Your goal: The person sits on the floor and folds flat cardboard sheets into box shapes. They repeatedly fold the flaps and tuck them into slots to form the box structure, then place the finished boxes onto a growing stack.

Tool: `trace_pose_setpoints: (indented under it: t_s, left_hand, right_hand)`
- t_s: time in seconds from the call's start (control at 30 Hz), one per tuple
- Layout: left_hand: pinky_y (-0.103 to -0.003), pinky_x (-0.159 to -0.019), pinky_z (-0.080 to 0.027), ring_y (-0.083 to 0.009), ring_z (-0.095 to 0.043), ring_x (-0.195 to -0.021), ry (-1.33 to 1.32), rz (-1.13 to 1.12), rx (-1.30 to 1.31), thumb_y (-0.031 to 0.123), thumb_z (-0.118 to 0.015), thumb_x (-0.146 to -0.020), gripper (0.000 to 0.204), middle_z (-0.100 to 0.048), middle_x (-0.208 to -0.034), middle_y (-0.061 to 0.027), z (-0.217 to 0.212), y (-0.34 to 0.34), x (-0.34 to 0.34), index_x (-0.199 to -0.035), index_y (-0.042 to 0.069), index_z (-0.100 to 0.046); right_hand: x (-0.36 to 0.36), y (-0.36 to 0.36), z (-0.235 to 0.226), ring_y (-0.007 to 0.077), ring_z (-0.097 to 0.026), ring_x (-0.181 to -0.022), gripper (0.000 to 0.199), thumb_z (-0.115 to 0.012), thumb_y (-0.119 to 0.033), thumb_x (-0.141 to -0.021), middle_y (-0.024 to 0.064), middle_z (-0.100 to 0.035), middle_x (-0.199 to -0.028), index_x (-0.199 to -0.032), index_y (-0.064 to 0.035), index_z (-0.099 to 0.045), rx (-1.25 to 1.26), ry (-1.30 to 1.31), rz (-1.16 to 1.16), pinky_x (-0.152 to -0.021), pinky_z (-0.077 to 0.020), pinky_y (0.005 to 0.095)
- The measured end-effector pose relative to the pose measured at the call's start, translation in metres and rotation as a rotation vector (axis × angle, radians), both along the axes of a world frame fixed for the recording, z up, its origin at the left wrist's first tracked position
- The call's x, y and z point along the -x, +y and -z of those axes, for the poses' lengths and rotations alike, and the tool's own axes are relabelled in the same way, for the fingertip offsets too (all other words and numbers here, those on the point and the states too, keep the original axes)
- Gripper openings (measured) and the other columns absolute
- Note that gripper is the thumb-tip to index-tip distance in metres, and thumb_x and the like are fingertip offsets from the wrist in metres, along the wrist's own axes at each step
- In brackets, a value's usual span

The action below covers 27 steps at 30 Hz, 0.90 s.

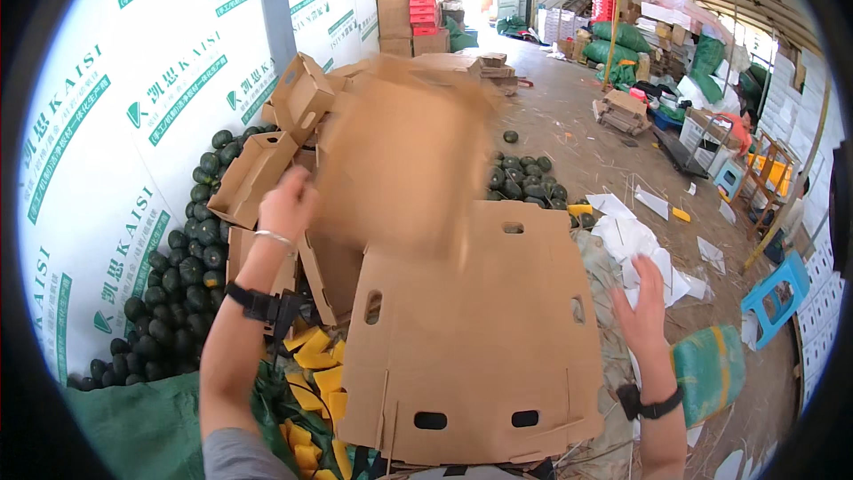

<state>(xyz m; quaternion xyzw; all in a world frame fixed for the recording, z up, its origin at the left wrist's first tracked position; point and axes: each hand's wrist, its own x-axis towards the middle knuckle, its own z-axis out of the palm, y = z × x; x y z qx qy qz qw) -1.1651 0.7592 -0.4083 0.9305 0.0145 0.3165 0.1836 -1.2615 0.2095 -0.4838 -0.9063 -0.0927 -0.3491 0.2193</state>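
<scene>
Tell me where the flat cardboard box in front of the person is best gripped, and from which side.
Probably by the right edge of the flat cardboard box, coming in from the right. The sheet lies spread open and that edge is bare, with the right hand open beside it. The oval handle holes near the lower edge would also give a hold.

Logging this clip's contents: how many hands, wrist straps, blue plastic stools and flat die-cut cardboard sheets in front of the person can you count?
Hands: 2, left hand and right hand
Black wrist straps: 2, left, right
Blue plastic stools: 1
Flat brown die-cut cardboard sheets: 1
Total: 6
</scene>
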Motion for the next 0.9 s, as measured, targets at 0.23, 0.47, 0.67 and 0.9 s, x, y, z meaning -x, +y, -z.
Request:
trace_pose_setpoints:
  t_s: [0.23,0.47,0.67,0.9]
  left_hand:
    - [-0.041,-0.116,-0.025,-0.0326,-0.028,-0.142,0.539,0.282,0.510,0.033,-0.079,-0.080,0.110,-0.026,-0.153,-0.0249,0.221,-0.017,0.082,-0.152,-0.006,-0.006]
    - [-0.041,-0.105,-0.041,-0.0388,-0.047,-0.127,0.424,0.408,0.448,0.000,-0.064,-0.075,0.073,-0.043,-0.139,-0.0275,0.179,-0.088,0.142,-0.140,-0.008,-0.032]
    - [-0.049,-0.116,-0.025,-0.0494,-0.023,-0.141,0.501,0.695,0.015,0.014,-0.062,-0.082,0.080,-0.016,-0.153,-0.0356,0.176,-0.174,0.137,-0.143,-0.017,-0.021]
    - [-0.052,-0.119,-0.015,-0.0492,-0.015,-0.144,0.439,0.758,0.024,0.020,-0.058,-0.085,0.081,-0.013,-0.155,-0.0340,0.197,-0.208,0.135,-0.145,-0.016,-0.017]
  right_hand:
    - [0.050,-0.048,0.159,0.0381,-0.039,-0.133,0.095,-0.079,-0.039,-0.076,0.0271,-0.039,-0.144,-0.144,0.0057,-0.030,-0.584,0.762,-0.051,-0.112,-0.0310,0.0443]
    - [0.060,0.021,0.109,0.0422,-0.031,-0.138,0.083,-0.069,-0.044,-0.084,0.0300,-0.029,-0.148,-0.145,0.0000,-0.034,0.300,0.808,-0.399,-0.112,-0.0297,0.0495]
    - [0.031,0.067,0.106,0.0466,-0.031,-0.136,0.078,-0.073,-0.048,-0.077,0.0289,-0.032,-0.143,-0.133,-0.0013,-0.045,0.224,0.735,-0.031,-0.110,-0.0306,0.0546]
    - [0.079,-0.085,0.147,0.0446,-0.037,-0.134,0.111,-0.078,-0.053,-0.069,0.0338,-0.042,-0.139,-0.142,0.0094,-0.022,-0.336,0.889,0.263,-0.109,-0.0352,0.0497]
